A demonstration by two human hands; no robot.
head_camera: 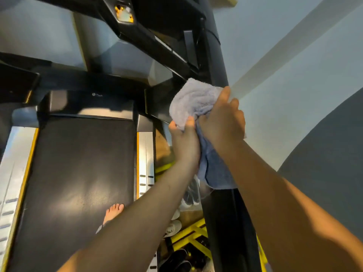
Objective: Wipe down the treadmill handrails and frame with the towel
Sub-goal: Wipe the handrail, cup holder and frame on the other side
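Note:
A pale blue-grey towel (193, 99) is bunched against the black right upright (218, 61) of the treadmill frame, just right of centre. My left hand (184, 140) pinches the towel's lower edge from below. My right hand (222, 122) grips the towel from the right, its fingers wrapped over the cloth and round the post. A loose tail of the towel (216, 171) hangs down between my two wrists. The lower part of the upright (227, 228) continues down below the towel.
The black running belt (78, 173) fills the lower left, with silver side rails (146, 158) and my bare foot (115, 211) on it. The console (125, 14) juts out above. Shoes and yellow bars (188, 238) lie on the floor by the post. A grey wall (294, 95) is on the right.

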